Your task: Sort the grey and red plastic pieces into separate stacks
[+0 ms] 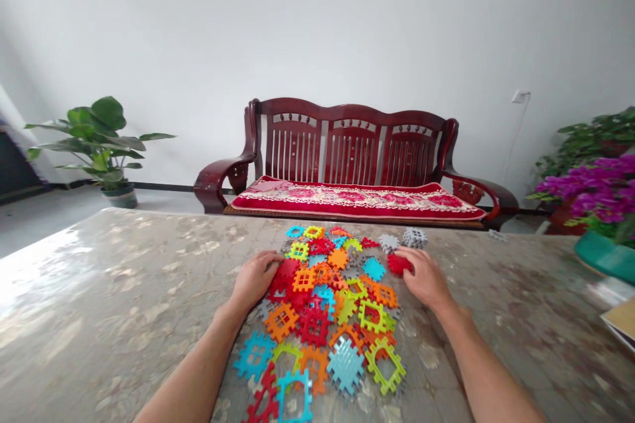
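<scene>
Many flat notched plastic pieces in red, orange, blue, lime and grey lie in a loose heap down the middle of the table. At the heap's left edge, my left hand (258, 277) rests with its fingertips against a red piece (288, 269); whether it grips the piece is unclear. My right hand (421, 272) has its fingers around a red piece (398, 264) to the right of the heap. Just beyond that hand sits a grey stack (415, 238), with a flat grey piece (389, 242) on its left. Nearer to me are a light blue piece (346, 365) and a blue window piece (254, 355).
The table (149, 291) has a patterned cover. A teal flower pot (608, 256) and a box edge (622, 322) are at its right side, with a small grey piece (497, 235) near the far edge. Behind stands a wooden bench (352, 145); a potted plant (119, 197) is at left.
</scene>
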Motion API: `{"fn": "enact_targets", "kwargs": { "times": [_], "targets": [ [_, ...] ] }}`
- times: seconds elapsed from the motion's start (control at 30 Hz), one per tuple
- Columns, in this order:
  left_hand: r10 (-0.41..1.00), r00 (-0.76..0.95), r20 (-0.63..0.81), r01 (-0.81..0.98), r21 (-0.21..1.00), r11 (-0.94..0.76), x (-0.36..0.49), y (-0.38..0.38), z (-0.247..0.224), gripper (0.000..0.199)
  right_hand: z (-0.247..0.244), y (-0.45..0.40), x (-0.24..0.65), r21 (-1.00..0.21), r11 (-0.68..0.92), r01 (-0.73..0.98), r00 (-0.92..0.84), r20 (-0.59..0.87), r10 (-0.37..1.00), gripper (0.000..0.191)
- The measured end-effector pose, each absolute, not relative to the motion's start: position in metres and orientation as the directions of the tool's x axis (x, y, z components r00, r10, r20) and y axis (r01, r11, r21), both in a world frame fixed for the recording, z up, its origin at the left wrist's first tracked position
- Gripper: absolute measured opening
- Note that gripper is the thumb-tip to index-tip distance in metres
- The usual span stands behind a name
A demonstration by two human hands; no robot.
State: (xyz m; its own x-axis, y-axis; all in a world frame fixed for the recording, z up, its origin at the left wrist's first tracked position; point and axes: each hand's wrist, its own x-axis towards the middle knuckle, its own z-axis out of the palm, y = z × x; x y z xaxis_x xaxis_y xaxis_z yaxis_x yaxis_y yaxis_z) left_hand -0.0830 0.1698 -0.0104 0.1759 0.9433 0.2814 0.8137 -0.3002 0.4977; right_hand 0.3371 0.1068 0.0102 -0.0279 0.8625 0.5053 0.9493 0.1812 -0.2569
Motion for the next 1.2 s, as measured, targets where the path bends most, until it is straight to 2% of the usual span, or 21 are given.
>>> {"fn": "enact_targets", "kwargs": {
  "times": [0.13,0.23,0.33,0.43,0.6,0.77,0.87,0.97,1.03,1.1,1.2],
  "targets": [
    [0.944,0.172,0.280,0.819,0.492,-0.295,-0.082,0.168,-0.009,0.034,0.015,0.102,0.313,-0.352,0.268,0.897,-0.029,0.558,0.829,0.037],
    [0.943,0.175,0.282,0.812,0.501,-0.301,-0.082,0.168,-0.009,0.034,0.021,0.095,0.280,-0.478,0.352,0.805,-0.074,0.508,0.858,0.031],
    [0.940,0.184,0.286,0.804,0.506,-0.311,-0.082,0.168,-0.009,0.034,0.032,0.085,0.243,-0.527,0.438,0.728,-0.193,0.455,0.869,0.026],
    [0.935,0.194,0.297,0.798,0.506,-0.326,-0.082,0.168,-0.008,0.033,0.044,0.070,0.211,-0.494,0.506,0.707,-0.315,0.421,0.851,0.026],
    [0.928,0.202,0.313,0.783,0.518,-0.345,-0.082,0.168,-0.009,0.032,0.047,0.052,0.179,-0.390,0.549,0.740,-0.436,0.344,0.832,0.041],
    [0.922,0.204,0.331,0.775,0.521,-0.358,-0.082,0.169,-0.011,0.032,0.037,0.048,0.168,-0.317,0.534,0.783,-0.434,0.336,0.836,0.038],
    [0.921,0.206,0.331,0.783,0.509,-0.358,-0.082,0.169,-0.011,0.032,0.036,0.048,0.166,-0.337,0.517,0.787,-0.404,0.352,0.844,0.030],
    [0.925,0.203,0.320,0.790,0.505,-0.348,-0.082,0.169,-0.011,0.033,0.037,0.049,0.165,-0.427,0.464,0.776,-0.323,0.364,0.874,0.019],
    [0.929,0.198,0.312,0.792,0.508,-0.339,-0.083,0.170,-0.011,0.033,0.037,0.052,0.166,-0.538,0.392,0.746,-0.229,0.346,0.910,0.011],
    [0.932,0.198,0.305,0.793,0.509,-0.335,-0.083,0.169,-0.011,0.032,0.037,0.058,0.172,-0.701,0.297,0.649,-0.129,0.284,0.950,0.005],
    [0.932,0.203,0.300,0.795,0.506,-0.336,-0.083,0.169,-0.009,0.033,0.036,0.071,0.191,-0.883,0.181,0.432,-0.039,0.182,0.982,0.015]
  ]
}}
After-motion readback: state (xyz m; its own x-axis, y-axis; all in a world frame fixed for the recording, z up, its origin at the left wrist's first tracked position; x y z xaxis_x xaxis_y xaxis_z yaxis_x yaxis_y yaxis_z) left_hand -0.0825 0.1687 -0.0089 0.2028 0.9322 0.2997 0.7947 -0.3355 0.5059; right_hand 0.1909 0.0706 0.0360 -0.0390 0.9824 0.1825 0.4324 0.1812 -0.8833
